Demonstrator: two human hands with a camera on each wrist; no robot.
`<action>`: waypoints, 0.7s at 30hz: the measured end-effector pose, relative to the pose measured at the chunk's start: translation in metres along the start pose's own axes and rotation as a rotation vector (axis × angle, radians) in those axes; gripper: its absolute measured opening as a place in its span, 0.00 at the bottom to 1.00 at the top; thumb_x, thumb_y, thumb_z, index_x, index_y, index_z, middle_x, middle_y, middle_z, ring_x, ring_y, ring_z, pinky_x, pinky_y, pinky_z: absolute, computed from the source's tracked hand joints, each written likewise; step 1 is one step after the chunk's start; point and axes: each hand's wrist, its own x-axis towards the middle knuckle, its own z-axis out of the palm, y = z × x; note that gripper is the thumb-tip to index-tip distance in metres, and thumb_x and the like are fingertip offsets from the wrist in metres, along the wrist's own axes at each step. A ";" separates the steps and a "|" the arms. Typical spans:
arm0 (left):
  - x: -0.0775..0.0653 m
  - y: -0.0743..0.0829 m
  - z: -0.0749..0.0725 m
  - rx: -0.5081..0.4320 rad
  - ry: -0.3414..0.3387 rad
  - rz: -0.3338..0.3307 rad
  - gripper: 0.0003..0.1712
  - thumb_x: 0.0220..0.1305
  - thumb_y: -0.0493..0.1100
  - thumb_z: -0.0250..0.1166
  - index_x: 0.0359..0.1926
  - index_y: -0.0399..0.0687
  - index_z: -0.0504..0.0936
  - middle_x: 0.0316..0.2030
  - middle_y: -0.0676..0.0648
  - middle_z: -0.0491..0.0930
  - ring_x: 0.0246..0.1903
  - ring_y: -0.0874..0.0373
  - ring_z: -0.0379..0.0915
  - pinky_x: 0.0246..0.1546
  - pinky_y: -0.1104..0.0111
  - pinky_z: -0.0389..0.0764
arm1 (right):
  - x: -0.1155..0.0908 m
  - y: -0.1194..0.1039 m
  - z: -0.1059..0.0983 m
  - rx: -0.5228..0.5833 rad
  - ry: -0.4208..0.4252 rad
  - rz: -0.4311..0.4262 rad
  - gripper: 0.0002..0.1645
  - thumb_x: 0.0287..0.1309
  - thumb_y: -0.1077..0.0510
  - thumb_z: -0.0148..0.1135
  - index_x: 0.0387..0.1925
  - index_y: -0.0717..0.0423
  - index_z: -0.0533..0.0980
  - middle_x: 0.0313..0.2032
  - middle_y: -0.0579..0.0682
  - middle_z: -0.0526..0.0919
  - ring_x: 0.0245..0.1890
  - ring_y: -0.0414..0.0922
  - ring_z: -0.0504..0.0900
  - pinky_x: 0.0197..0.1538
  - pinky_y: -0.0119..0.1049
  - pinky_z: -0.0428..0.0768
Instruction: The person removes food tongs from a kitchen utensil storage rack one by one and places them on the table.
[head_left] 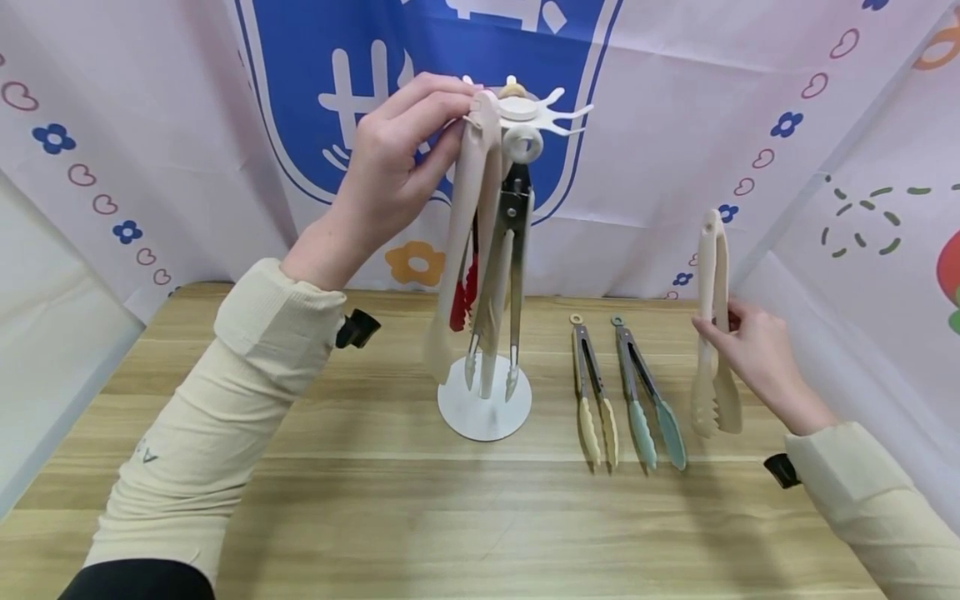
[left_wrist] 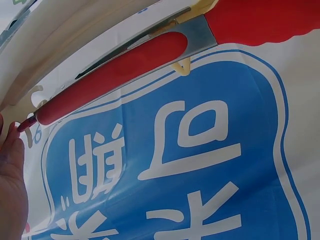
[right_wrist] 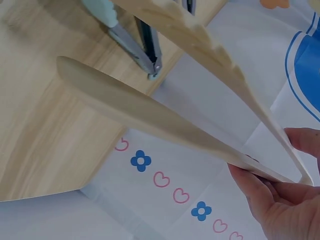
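Observation:
My left hand (head_left: 408,146) pinches the top end of a pair of beige tongs (head_left: 465,200) beside the hooks of a white rotating stand (head_left: 517,108). Those tongs hang downward; whether their loop sits on a hook cannot be told. On the same stand hang tongs with steel arms and a black top (head_left: 514,204), and red-handled tongs (left_wrist: 125,75), which the left wrist view shows close up. My right hand (head_left: 765,358) grips another pair of beige tongs (head_left: 707,283) by the arms, held upright with tips down and spread apart in the right wrist view.
On the wooden table (head_left: 360,508), yellow-tipped tongs (head_left: 588,375) and mint-green-tipped tongs (head_left: 641,383) lie side by side between the stand's round white base (head_left: 483,421) and my right hand. A printed cloth (head_left: 645,167) hangs behind the table.

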 end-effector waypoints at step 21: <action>0.000 0.000 -0.001 0.012 -0.018 -0.009 0.09 0.63 0.31 0.54 0.41 0.30 0.78 0.43 0.39 0.77 0.46 0.52 0.72 0.51 0.70 0.73 | -0.009 0.026 0.010 -0.096 -0.098 0.025 0.22 0.59 0.51 0.55 0.33 0.71 0.72 0.18 0.57 0.76 0.17 0.47 0.74 0.17 0.39 0.74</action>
